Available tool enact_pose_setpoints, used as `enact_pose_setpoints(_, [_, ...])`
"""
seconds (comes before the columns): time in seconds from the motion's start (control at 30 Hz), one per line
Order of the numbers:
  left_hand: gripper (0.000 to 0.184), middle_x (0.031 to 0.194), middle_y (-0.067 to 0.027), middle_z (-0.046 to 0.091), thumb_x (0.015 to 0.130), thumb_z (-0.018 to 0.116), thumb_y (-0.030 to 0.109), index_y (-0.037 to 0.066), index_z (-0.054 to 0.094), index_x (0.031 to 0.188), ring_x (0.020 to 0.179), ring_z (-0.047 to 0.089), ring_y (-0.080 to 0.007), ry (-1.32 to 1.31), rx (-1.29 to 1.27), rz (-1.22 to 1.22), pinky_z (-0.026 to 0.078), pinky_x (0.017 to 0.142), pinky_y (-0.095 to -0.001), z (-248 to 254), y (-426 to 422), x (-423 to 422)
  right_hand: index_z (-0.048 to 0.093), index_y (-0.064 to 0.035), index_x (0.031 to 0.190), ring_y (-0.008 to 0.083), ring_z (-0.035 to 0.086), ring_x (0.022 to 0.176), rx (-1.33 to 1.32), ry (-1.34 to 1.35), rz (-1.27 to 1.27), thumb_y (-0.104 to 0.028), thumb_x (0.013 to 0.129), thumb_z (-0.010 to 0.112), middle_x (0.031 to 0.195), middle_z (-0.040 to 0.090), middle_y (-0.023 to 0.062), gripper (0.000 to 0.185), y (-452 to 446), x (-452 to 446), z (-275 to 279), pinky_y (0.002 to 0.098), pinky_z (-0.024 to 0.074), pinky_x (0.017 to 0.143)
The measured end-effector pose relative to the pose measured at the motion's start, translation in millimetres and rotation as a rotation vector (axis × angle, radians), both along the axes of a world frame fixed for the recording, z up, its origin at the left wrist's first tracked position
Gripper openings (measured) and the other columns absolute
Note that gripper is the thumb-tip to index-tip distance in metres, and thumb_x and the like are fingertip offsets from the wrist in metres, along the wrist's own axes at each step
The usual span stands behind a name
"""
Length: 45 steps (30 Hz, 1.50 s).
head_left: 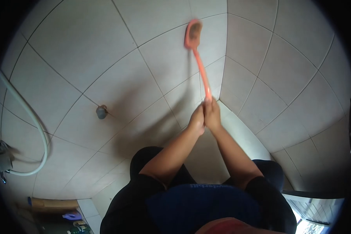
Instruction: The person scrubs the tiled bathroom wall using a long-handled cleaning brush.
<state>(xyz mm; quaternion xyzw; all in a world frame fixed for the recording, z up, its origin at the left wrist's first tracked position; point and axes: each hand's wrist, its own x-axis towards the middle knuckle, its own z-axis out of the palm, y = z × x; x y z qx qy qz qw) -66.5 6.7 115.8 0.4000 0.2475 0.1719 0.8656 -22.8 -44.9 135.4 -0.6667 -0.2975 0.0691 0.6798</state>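
Note:
A long-handled pink brush points up and away, its oval head near the tiled wall in the upper middle of the head view. Whether the head touches the tiles cannot be made out. Both hands wrap round the lower end of the handle, close together. My left hand is on the left side of the grip, and my right hand presses against it from the right. The handle's bottom end is hidden by the fingers.
White wall tiles meet a second tiled wall at a corner. A grey fitting juts from the left wall. A pale hose curves at far left. Items, one purple, sit at lower left.

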Motion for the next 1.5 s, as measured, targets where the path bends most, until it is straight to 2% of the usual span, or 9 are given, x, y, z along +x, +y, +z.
enact_pose_setpoints(0.13, [0.036, 0.091, -0.0034, 0.055, 0.087, 0.039, 0.037, 0.006, 0.051, 0.101, 0.084, 0.052, -0.0102, 0.011, -0.089, 0.109, 0.043, 0.074, -0.0244, -35, -10, -2, 0.051, 0.0020, 0.094, 0.0326, 0.055, 0.073, -0.050, -0.020, 0.035, -0.031, 0.087, 0.038, 0.079, 0.056, 0.0219, 0.036, -5, -11, -35, 0.0379, 0.0419, 0.064])
enact_pose_setpoints(0.27, [0.033, 0.091, -0.0033, 0.055, 0.087, 0.038, 0.032, 0.007, 0.051, 0.103, 0.084, 0.052, -0.0107, 0.129, -0.117, -0.153, 0.043, 0.074, -0.0236, -220, -8, -40, 0.051, 0.0012, 0.098, 0.0368, 0.056, 0.082, -0.237, -0.165, 0.096, -0.034, 0.086, 0.039, 0.085, 0.056, 0.0237, 0.040, -40, -49, -179, 0.0405, 0.0428, 0.069])
enact_pose_setpoints(0.5, [0.025, 0.078, -0.0022, 0.053, 0.085, 0.042, 0.033, 0.009, 0.052, 0.086, 0.074, 0.051, -0.0096, -0.105, -0.075, 0.063, 0.043, 0.063, -0.0228, -2, -5, -5, 0.050, 0.0031, 0.091, 0.0323, 0.055, 0.067, -0.023, -0.091, -0.026, -0.029, 0.087, 0.040, 0.074, 0.056, 0.0211, 0.034, -1, -15, -8, 0.0371, 0.0425, 0.062])
enact_pose_setpoints(0.6, [0.026, 0.076, -0.0014, 0.053, 0.085, 0.042, 0.034, 0.010, 0.052, 0.085, 0.068, 0.052, -0.0103, -0.171, 0.015, 0.038, 0.043, 0.056, -0.0252, -6, 4, -3, 0.051, 0.0036, 0.093, 0.0281, 0.054, 0.067, -0.043, -0.001, 0.027, -0.029, 0.088, 0.039, 0.076, 0.056, 0.0199, 0.035, 1, -15, 12, 0.0354, 0.0424, 0.064])
enact_pose_setpoints(0.8, [0.021, 0.077, -0.0031, 0.056, 0.081, 0.048, 0.030, 0.011, 0.054, 0.077, 0.074, 0.053, -0.0135, 0.358, -0.370, -0.234, 0.046, 0.068, -0.0301, -165, -4, -57, 0.053, 0.0020, 0.092, 0.0345, 0.056, 0.078, -0.129, -0.058, 0.116, -0.037, 0.085, 0.040, 0.081, 0.056, 0.0225, 0.042, -34, -71, -173, 0.0400, 0.0428, 0.068])
enact_pose_setpoints(0.9, [0.022, 0.079, -0.0033, 0.056, 0.082, 0.046, 0.032, 0.011, 0.053, 0.078, 0.074, 0.053, -0.0137, 0.018, -0.132, -0.104, 0.045, 0.069, -0.0301, -177, 18, -40, 0.053, 0.0029, 0.091, 0.0338, 0.056, 0.077, -0.242, 0.035, 0.105, -0.036, 0.086, 0.040, 0.081, 0.056, 0.0229, 0.041, -13, -57, -145, 0.0390, 0.0427, 0.067])
enact_pose_setpoints(1.07, [0.028, 0.073, 0.0019, 0.051, 0.086, 0.038, 0.035, 0.010, 0.053, 0.085, 0.063, 0.046, -0.0089, 0.041, 0.114, 0.034, 0.036, 0.053, -0.0221, 26, 25, -40, 0.050, 0.0036, 0.089, 0.0267, 0.051, 0.064, 0.015, 0.098, 0.060, -0.029, 0.087, 0.041, 0.071, 0.054, 0.0184, 0.033, 18, -42, 21, 0.0354, 0.0412, 0.062])
enact_pose_setpoints(1.3, [0.025, 0.070, 0.0013, 0.051, 0.082, 0.045, 0.034, 0.011, 0.054, 0.077, 0.060, 0.047, -0.0091, 0.288, -0.153, -0.031, 0.040, 0.054, -0.0242, -131, -2, -80, 0.052, 0.0009, 0.097, 0.0322, 0.056, 0.074, -0.107, 0.027, 0.086, -0.033, 0.086, 0.042, 0.081, 0.057, 0.0216, 0.037, -21, -96, -170, 0.0380, 0.0431, 0.067])
enact_pose_setpoints(1.5, [0.029, 0.070, 0.0004, 0.051, 0.084, 0.041, 0.036, 0.010, 0.053, 0.081, 0.064, 0.049, -0.0095, 0.074, 0.055, 0.103, 0.041, 0.057, -0.0244, -38, 14, -54, 0.051, 0.0022, 0.094, 0.0333, 0.057, 0.075, -0.019, -0.092, -0.024, -0.032, 0.086, 0.042, 0.080, 0.057, 0.0224, 0.036, 15, -65, -49, 0.0390, 0.0426, 0.065])
